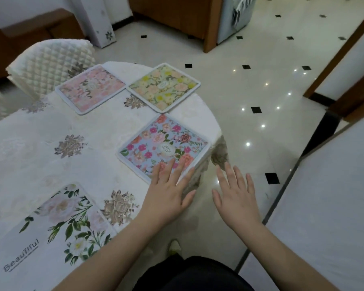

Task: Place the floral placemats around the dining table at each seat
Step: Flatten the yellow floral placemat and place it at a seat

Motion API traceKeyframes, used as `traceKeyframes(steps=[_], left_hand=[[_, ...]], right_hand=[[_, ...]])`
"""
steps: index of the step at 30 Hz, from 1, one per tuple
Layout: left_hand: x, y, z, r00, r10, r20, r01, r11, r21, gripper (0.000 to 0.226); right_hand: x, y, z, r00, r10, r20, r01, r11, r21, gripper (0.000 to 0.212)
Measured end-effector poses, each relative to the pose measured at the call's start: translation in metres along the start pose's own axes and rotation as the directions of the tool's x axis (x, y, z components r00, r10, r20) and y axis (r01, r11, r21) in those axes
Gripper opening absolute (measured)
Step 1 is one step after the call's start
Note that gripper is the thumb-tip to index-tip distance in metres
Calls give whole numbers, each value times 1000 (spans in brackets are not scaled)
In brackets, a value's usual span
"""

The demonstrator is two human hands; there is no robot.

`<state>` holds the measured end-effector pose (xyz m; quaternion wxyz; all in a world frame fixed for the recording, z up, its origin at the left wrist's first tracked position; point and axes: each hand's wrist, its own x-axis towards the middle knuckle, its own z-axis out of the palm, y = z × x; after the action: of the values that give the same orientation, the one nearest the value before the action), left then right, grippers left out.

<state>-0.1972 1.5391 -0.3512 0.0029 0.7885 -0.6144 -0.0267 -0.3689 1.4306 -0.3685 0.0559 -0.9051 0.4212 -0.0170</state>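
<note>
currently, head view: your left hand [170,191] lies flat, fingers straight, fingertips on the near corner of the blue floral placemat [163,147] at the table's [29,160] right edge. your right hand [235,197] hovers spread past the edge, over the tiled floor [261,70], holding nothing. pink placemat [90,89] and yellow placemat [164,87] sit corner to corner at the far end; a white "beautiful" placemat [57,225] lies nearest you. quilted chair [51,61] stands beyond.
</note>
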Motion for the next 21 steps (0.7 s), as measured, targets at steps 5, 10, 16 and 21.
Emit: traceKeyframes(steps=[5,10,16,21], left_hand=[[49,-9,1,998,61,-34,-61,998,3,66],[94,-4,3,982,187,-35,-186,982,12,62],[146,-4,7,968,247,-45,-249,967,-49,63],[179,-3,10,947,318,-37,-320,946,-50,62]], right_hand=[[17,28,-3,997,73,-28,-74,997,-11,62],[41,46,-8,991,131,-22,-131,991,-27,65],[68,62,-14,986,162,22,-161,986,-50,64],[82,72,-14,973,229,2,-229,971,-71,66]])
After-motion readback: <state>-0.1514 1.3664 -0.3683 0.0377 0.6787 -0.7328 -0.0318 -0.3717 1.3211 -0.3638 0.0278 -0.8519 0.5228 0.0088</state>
